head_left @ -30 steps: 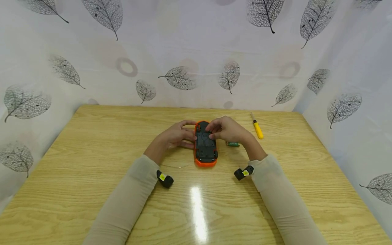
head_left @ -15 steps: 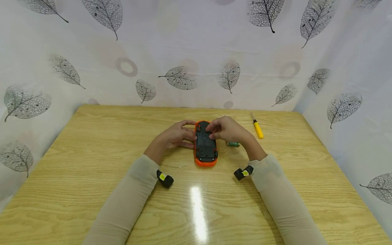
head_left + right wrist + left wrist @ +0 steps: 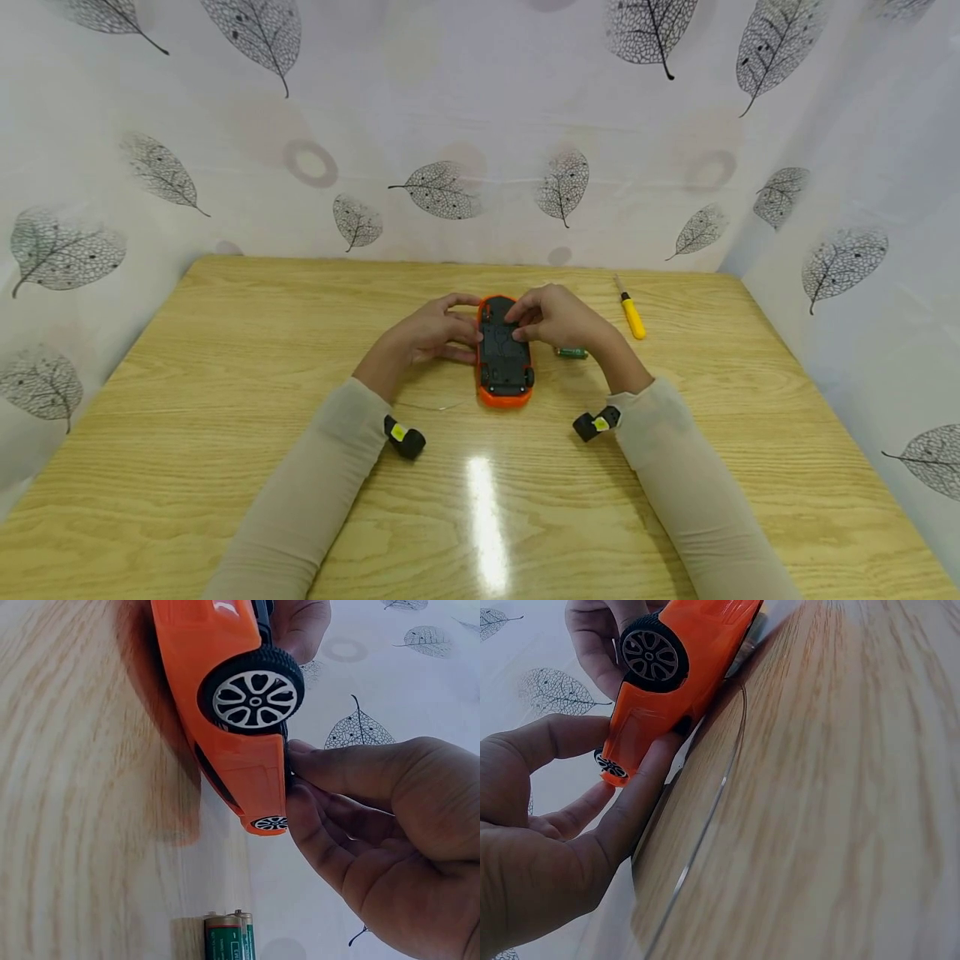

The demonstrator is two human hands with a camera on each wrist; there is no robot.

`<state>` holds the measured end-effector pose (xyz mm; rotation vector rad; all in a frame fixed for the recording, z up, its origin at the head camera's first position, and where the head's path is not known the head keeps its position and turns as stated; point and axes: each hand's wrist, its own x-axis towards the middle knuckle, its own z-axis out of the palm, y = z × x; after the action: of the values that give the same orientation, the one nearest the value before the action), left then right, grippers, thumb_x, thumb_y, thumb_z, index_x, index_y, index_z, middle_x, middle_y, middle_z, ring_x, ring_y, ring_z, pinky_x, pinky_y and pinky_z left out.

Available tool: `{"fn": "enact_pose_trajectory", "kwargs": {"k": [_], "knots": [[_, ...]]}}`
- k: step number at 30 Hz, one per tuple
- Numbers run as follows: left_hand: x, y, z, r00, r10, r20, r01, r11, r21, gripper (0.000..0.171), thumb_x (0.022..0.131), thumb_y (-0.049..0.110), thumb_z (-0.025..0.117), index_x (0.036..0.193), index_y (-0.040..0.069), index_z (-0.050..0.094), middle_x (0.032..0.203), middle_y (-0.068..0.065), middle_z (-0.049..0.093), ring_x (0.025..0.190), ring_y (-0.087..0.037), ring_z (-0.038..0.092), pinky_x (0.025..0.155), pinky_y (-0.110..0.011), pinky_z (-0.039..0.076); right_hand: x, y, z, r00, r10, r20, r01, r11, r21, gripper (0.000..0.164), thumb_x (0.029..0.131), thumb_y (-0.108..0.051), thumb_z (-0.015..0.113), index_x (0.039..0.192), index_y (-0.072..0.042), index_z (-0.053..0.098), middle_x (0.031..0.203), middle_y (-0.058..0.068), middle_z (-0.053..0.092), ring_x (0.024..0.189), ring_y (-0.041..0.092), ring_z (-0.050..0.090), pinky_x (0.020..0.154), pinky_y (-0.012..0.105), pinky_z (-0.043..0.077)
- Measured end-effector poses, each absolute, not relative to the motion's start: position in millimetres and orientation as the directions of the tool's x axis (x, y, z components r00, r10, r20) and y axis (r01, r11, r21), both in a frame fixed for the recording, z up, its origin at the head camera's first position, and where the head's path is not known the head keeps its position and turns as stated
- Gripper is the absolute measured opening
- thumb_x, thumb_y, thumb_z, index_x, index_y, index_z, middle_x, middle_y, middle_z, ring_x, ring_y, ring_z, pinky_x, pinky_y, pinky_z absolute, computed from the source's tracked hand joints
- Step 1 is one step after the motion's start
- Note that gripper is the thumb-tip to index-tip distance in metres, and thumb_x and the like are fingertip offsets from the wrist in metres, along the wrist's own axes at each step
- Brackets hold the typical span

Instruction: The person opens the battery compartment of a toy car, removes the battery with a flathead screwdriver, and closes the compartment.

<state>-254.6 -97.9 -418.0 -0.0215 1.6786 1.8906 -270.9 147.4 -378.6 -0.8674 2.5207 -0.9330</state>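
Observation:
An orange toy car lies upside down on the wooden table, its black underside facing up. My left hand holds its left side; in the left wrist view the fingers and thumb spread along the orange body by the wheels. From the other side my right hand has thumb and bent fingertips on the underside. The right wrist view shows these fingertips close together at the chassis edge, near a wheel; I cannot tell whether they pinch a small part there.
Green batteries lie beside the car, under the right wrist; two show in the right wrist view. Farther right is a yellow-handled screwdriver. A thin wire lies left of the car. A leaf-print curtain rises behind the table.

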Motion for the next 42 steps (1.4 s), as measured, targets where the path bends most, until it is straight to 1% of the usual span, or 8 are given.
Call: {"fn": "enact_pose_trajectory", "kwargs": {"k": [11, 19, 26, 42], "knots": [[-254.3, -98.6, -416.5, -0.813, 0.421, -0.401, -0.449, -0.016, 0.893, 0.072, 0.094, -0.009, 0.063, 0.155, 0.020, 0.036, 0.140, -0.019, 0.056, 0.107, -0.030, 0.067, 0.089, -0.048, 0.061, -273.0, 147.2, -380.5, -0.762, -0.644, -0.072, -0.438, 0.594, -0.675, 0.023, 0.094, -0.009, 0.076, 0.117, -0.005, 0.075, 0.112, 0.009, 0.069, 0.098, 0.022, 0.067, 0.083, 0.037, 0.059], [-256.4, -98.9, -419.2, -0.814, 0.418, -0.403, -0.451, -0.016, 0.893, 0.070, 0.095, -0.009, 0.063, 0.154, 0.020, 0.037, 0.140, -0.018, 0.056, 0.107, -0.030, 0.067, 0.088, -0.048, 0.061, -272.8, 146.7, -380.6, -0.763, -0.643, -0.065, -0.445, 0.596, -0.669, 0.021, 0.093, -0.009, 0.077, 0.114, -0.005, 0.076, 0.109, 0.009, 0.070, 0.095, 0.021, 0.067, 0.081, 0.037, 0.059], [-255.7, -98.9, -418.8, -0.814, 0.418, -0.403, -0.451, -0.018, 0.892, 0.070, 0.095, -0.009, 0.063, 0.153, 0.020, 0.037, 0.141, -0.019, 0.055, 0.108, -0.031, 0.066, 0.087, -0.048, 0.061, -272.4, 145.8, -379.7, -0.777, -0.626, -0.071, -0.442, 0.622, -0.646, 0.020, 0.092, -0.011, 0.079, 0.111, -0.006, 0.077, 0.108, 0.007, 0.071, 0.093, 0.020, 0.068, 0.081, 0.036, 0.059], [-256.3, -98.3, -418.8, -0.814, 0.424, -0.396, -0.446, -0.021, 0.895, 0.071, 0.094, -0.009, 0.064, 0.153, 0.020, 0.038, 0.140, -0.019, 0.056, 0.108, -0.031, 0.067, 0.088, -0.048, 0.061, -270.8, 145.9, -377.9, -0.784, -0.616, -0.080, -0.443, 0.645, -0.623, 0.022, 0.092, -0.013, 0.079, 0.113, -0.007, 0.077, 0.104, 0.005, 0.074, 0.091, 0.019, 0.069, 0.078, 0.036, 0.060]]}}
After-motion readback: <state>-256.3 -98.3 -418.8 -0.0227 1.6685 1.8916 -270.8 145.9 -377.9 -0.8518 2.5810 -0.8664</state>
